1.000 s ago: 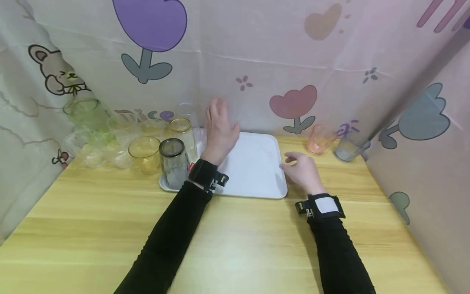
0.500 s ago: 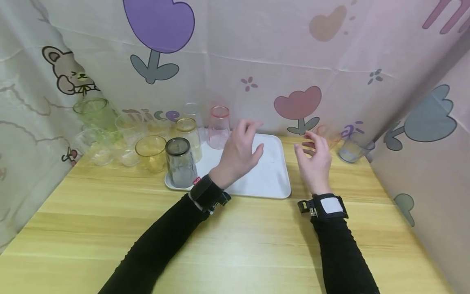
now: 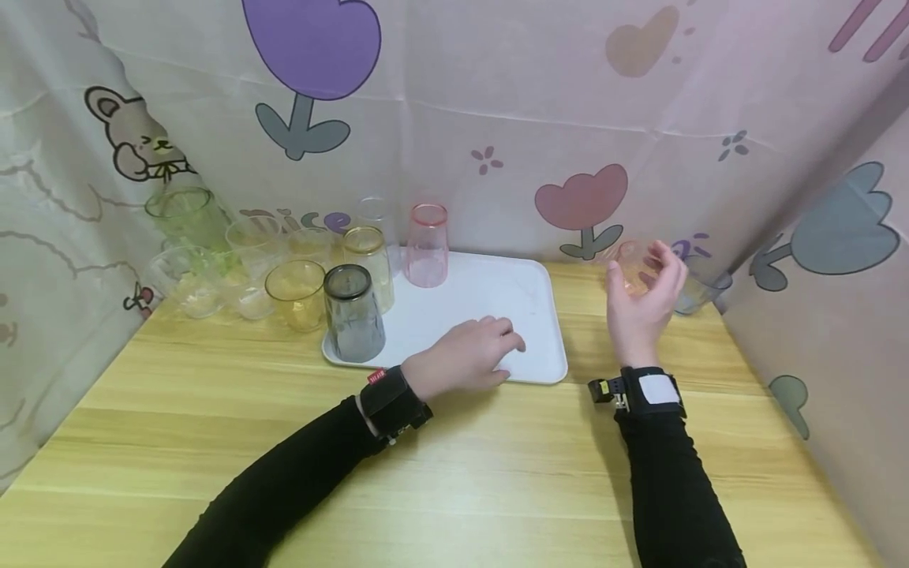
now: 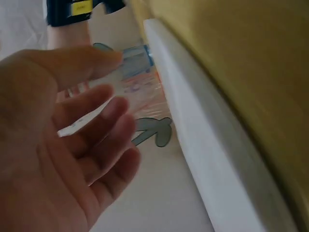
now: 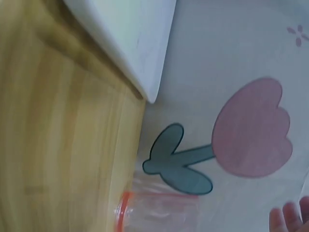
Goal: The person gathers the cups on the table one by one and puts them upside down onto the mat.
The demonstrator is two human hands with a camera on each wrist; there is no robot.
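My left hand (image 3: 465, 355) hovers low over the front of the white tray (image 3: 511, 288), palm down with loosely bent fingers; the left wrist view shows nothing in it. Toward the back right, my right hand (image 3: 645, 319) is raised, thumb and fingers spread apart. Its fingers overlap an orange-tinted glass (image 3: 630, 264) in the head view. In the right wrist view that glass (image 5: 161, 212) lies apart from the visible fingertips (image 5: 292, 220). A bluish glass (image 3: 696, 293) stands just to the right, partly hidden by the right hand.
On the tray's left part stand upside-down glasses: a grey one (image 3: 355, 315), a yellowish one (image 3: 369, 264), a pink one (image 3: 428, 248) and a clear one (image 3: 379, 217). Left of the tray cluster several more, including an amber glass (image 3: 297, 296) and a tall green one (image 3: 188, 217). A printed curtain (image 3: 454, 102) closes the back.
My left hand has drawn back from the pink glass to the tray's front, leaving that glass standing. My right hand has moved from beside the tray rightward and back to the orange glass.
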